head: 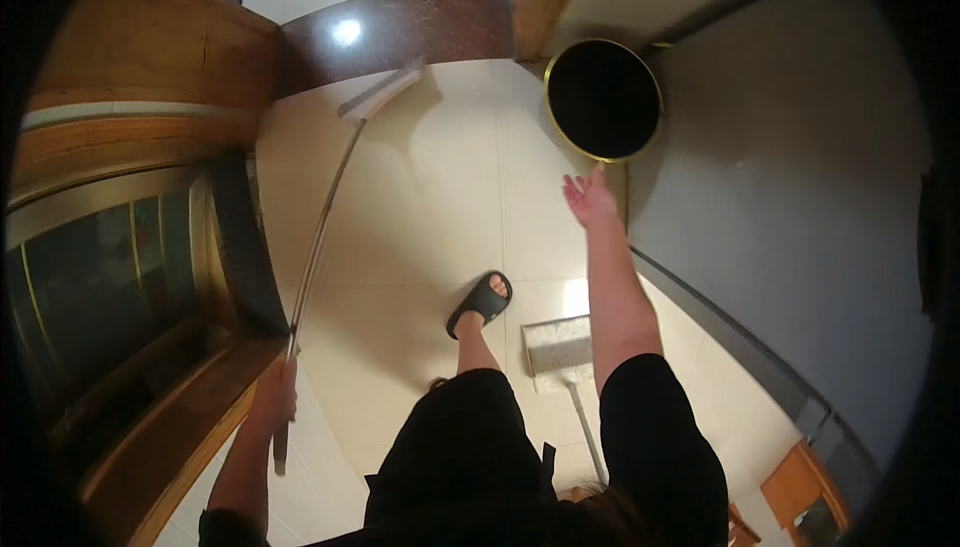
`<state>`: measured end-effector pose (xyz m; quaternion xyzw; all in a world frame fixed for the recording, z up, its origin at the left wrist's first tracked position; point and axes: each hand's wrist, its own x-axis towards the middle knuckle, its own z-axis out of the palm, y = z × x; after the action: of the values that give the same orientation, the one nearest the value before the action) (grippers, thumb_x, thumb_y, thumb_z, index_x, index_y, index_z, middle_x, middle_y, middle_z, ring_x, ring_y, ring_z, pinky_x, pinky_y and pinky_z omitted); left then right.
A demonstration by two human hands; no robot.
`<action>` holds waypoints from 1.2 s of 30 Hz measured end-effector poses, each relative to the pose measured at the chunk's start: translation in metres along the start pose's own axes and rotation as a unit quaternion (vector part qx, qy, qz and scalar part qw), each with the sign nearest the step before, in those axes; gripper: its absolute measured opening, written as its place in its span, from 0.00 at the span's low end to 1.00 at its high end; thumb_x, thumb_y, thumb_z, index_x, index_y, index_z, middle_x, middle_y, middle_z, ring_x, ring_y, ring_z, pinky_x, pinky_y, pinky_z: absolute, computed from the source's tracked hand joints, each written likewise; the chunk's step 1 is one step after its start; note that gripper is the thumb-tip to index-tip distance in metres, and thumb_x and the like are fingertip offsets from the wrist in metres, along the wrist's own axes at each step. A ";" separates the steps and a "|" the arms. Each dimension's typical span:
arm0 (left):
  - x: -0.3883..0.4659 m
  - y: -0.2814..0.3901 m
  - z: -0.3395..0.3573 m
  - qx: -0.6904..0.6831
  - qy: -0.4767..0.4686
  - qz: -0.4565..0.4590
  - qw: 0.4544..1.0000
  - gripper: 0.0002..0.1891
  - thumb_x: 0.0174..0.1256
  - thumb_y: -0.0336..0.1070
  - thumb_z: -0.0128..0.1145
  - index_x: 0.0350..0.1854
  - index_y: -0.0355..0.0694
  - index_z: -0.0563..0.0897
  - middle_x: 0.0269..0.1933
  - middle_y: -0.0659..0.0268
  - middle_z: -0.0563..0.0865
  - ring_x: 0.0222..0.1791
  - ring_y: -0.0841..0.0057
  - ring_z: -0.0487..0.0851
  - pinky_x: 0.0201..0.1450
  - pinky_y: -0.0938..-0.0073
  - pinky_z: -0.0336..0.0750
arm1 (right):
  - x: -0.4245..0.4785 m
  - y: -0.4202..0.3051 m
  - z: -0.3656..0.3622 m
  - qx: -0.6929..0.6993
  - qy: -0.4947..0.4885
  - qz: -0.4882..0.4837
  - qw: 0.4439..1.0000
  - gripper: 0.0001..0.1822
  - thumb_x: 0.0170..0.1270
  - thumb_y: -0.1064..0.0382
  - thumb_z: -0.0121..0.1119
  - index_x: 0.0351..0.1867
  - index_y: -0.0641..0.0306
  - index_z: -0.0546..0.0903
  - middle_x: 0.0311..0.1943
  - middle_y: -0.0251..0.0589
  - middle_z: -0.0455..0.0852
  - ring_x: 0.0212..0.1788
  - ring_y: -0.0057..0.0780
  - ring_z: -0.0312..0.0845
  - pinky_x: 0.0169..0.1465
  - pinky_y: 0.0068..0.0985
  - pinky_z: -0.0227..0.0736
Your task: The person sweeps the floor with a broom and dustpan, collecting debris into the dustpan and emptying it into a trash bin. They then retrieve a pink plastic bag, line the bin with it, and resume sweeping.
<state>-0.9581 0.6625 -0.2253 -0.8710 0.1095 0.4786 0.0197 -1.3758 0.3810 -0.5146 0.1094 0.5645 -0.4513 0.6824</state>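
Observation:
My left hand [279, 393] is closed around the lower end of a long-handled broom [322, 224]. The broom's pale head [382, 93] is tilted, by the dark door sill at the top of the view. A round bin [550, 116] with a dark interior and a gold rim stands in the corner. My right hand [589, 198] reaches out to it with fingers spread. One fingertip is at the near rim; whether it touches cannot be told. Below my right forearm lies a light-coloured dustpan [556, 352] with a toothed edge and a long handle [587, 431], partly hidden by the arm.
A black slipper [481, 304] on one foot rests on the cream tile floor [420, 209]. The dark stone sill [405, 26] crosses a doorway between wooden frames [544, 3]. Wooden cabinetry with dark panels [97, 269] stands left, a grey wall surface [787, 194] right, a wooden piece [802, 483] lower right.

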 end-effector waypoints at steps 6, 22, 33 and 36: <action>-0.026 -0.077 0.036 0.149 -0.070 0.048 0.985 0.21 0.64 0.52 0.42 0.32 0.34 0.70 0.20 0.57 0.72 0.15 0.67 0.73 0.17 0.66 0.72 | -0.139 0.125 -0.092 -0.065 -0.042 -0.115 0.990 0.03 0.55 0.74 0.53 0.24 0.67 0.74 0.23 0.39 0.77 0.25 0.29 0.75 0.29 0.19 0.74; -0.091 -0.111 0.097 0.324 -0.121 0.264 0.900 0.28 0.68 0.52 0.30 0.21 0.31 0.72 0.13 0.56 0.74 0.13 0.63 0.75 0.22 0.63 0.71 | -0.774 -0.008 -0.258 -0.559 0.355 -0.613 0.432 0.25 0.59 0.63 0.53 0.58 0.64 0.62 0.53 0.51 0.69 0.55 0.40 0.66 0.58 0.36 0.61; -0.159 -0.234 0.147 0.278 -0.163 0.188 0.928 0.24 0.66 0.47 0.36 0.26 0.29 0.76 0.18 0.53 0.78 0.14 0.62 0.78 0.22 0.66 0.74 | -0.818 -0.008 -0.315 -0.676 0.335 -0.310 0.578 0.15 0.46 0.61 0.66 0.20 0.72 0.74 0.15 0.46 0.73 0.17 0.28 0.68 0.23 0.26 0.64; -0.145 -0.233 0.165 0.331 -0.108 0.338 0.874 0.23 0.66 0.47 0.38 0.27 0.29 0.75 0.18 0.53 0.78 0.13 0.61 0.78 0.22 0.64 0.74 | -0.846 0.013 -0.366 -0.652 0.357 -0.367 0.560 0.15 0.42 0.63 0.68 0.19 0.70 0.74 0.15 0.45 0.73 0.17 0.27 0.68 0.23 0.25 0.64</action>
<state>-1.1212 0.9380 -0.2091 -0.6662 0.5464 0.4830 0.1560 -1.5739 1.0464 0.0924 -0.4294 0.8938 -0.0963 0.0864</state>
